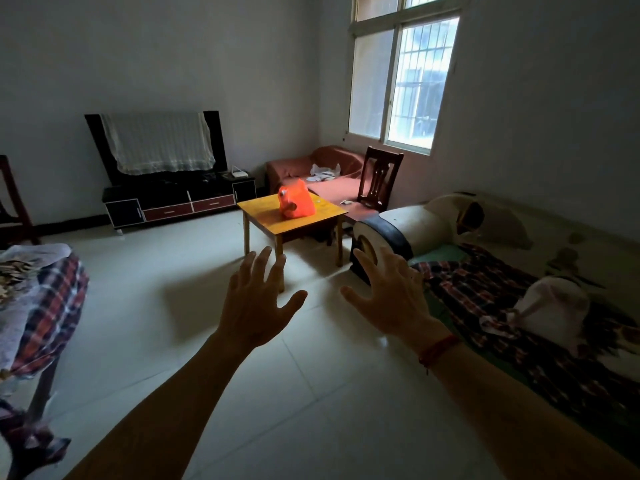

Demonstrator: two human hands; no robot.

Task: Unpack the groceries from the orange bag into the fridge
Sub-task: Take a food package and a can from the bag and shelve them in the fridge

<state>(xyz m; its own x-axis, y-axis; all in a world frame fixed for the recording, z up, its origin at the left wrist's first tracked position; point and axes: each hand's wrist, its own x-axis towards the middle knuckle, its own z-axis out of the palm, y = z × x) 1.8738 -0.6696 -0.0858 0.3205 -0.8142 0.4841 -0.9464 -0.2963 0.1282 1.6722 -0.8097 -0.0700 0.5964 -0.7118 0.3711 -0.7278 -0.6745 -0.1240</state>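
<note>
— While both arms stretch forward over the tiled floor [173,271], where does the orange bag [297,202] sit?
— On the small yellow bench [263,216] across the room, well apart from either hand, with a dark wooden chair [379,174] just behind it to the right.
— And the left hand [258,299]?
— Its fingers [259,265] are spread wide and straight, holding nothing.
— The right hand [388,299]?
— Same: splayed, palm down, nothing in it. A red cord [440,349] circles that wrist.
</note>
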